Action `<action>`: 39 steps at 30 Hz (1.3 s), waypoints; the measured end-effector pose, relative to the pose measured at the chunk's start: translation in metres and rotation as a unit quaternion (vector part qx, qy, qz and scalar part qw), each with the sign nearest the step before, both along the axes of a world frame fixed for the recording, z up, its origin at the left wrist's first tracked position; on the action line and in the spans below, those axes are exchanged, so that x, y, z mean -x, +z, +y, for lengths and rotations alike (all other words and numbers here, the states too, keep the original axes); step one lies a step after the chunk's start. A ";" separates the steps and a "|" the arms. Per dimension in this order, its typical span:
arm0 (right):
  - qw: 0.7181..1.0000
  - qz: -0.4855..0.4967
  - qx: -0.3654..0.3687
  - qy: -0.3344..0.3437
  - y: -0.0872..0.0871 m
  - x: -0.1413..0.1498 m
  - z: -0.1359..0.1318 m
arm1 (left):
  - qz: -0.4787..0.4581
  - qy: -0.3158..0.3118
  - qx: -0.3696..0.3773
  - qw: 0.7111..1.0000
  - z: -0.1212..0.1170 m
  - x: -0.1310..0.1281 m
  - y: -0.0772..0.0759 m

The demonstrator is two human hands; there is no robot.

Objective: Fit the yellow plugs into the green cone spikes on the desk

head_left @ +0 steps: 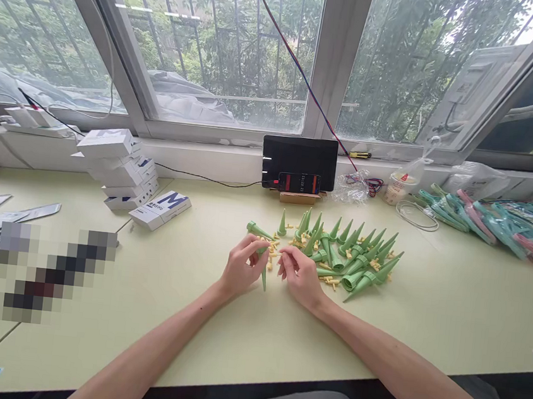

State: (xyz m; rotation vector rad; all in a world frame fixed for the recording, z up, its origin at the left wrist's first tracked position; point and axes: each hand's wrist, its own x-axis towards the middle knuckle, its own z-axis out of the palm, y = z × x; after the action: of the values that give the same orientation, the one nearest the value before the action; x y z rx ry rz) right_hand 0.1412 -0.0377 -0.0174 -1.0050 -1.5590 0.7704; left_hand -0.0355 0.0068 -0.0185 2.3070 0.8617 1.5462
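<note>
My left hand (241, 268) is closed around a green plastic cone spike (264, 279), its tip pointing down toward the table. Close beside it, my right hand (301, 278) pinches a small yellow plastic piece (276, 254) at the top of that spike. Fingers partly cover the joint, so I cannot tell whether the two parts are connected. A heap of green cone spikes (358, 260) with yellow pieces among them lies right of my hands. One spike (282, 223) stands upright behind them, and another spike (257, 229) lies by my left fingers.
A phone (299, 183) leans on a black screen (300, 152) by the window. White boxes (117, 168) are stacked at the left, with one box (160, 209) in front. Flat packs (7, 223) lie far left. Pink and teal bagged items (497, 220) and a cup (398, 187) are at the right.
</note>
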 end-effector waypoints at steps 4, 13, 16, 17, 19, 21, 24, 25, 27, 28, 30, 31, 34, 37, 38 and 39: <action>1.000 0.003 0.004 0.009 -0.002 0.000 0.001 | -0.004 -0.008 0.004 1.000 0.000 0.001 0.001; 1.000 0.007 -0.001 0.013 -0.001 0.000 -0.001 | 0.021 -0.028 0.023 0.999 -0.001 0.000 0.001; 1.000 0.005 0.000 0.013 -0.001 -0.001 0.000 | 0.019 -0.032 0.024 0.999 -0.001 0.000 0.001; 1.000 0.005 0.003 0.015 -0.001 -0.001 0.000 | 0.018 -0.032 0.025 0.999 -0.001 -0.001 0.001; 1.000 0.006 0.008 0.021 -0.002 -0.001 0.000 | 0.016 -0.030 0.026 0.999 -0.001 -0.001 0.001; 1.000 0.006 0.013 0.027 -0.002 -0.001 0.001 | 0.015 -0.025 0.022 0.999 -0.001 -0.001 0.001; 0.999 0.003 0.018 0.035 -0.003 0.000 0.001 | 0.012 -0.021 0.009 1.000 0.000 -0.002 0.002; 0.999 0.001 0.019 0.038 -0.003 0.000 0.001 | 0.011 -0.022 0.004 1.000 0.000 -0.002 0.002; 0.999 -0.002 0.021 0.043 -0.003 0.000 0.001 | 0.010 -0.026 -0.003 1.000 0.000 -0.002 0.003; 0.999 -0.003 0.022 0.044 -0.002 0.000 0.000 | 0.009 -0.027 -0.005 1.000 0.000 -0.002 0.003; 0.999 -0.005 0.026 0.044 -0.001 -0.001 0.000 | 0.008 -0.030 -0.008 0.999 0.000 -0.002 0.003; 0.999 -0.006 0.028 0.044 -0.001 -0.001 0.000 | 0.008 -0.032 -0.008 0.999 0.000 -0.002 0.003; 0.998 -0.008 0.033 0.049 -0.001 -0.001 0.001 | 0.010 -0.039 -0.007 0.999 0.000 -0.002 0.001; 0.998 -0.013 0.034 0.056 -0.002 -0.002 0.002 | 0.016 -0.044 -0.004 0.999 0.000 -0.002 -0.001; 0.998 -0.016 0.033 0.057 -0.003 -0.002 0.002 | 0.018 -0.044 -0.004 0.999 0.000 -0.001 -0.001; 0.998 -0.021 0.031 0.058 -0.004 -0.002 0.002 | 0.021 -0.044 -0.004 0.999 0.000 -0.001 -0.002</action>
State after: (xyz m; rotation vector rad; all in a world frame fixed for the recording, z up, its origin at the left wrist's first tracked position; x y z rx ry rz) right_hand 0.1435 -0.0355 -0.0213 -0.9883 -1.6484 0.8874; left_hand -0.0341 0.0068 -0.0203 2.3576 0.7529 1.4723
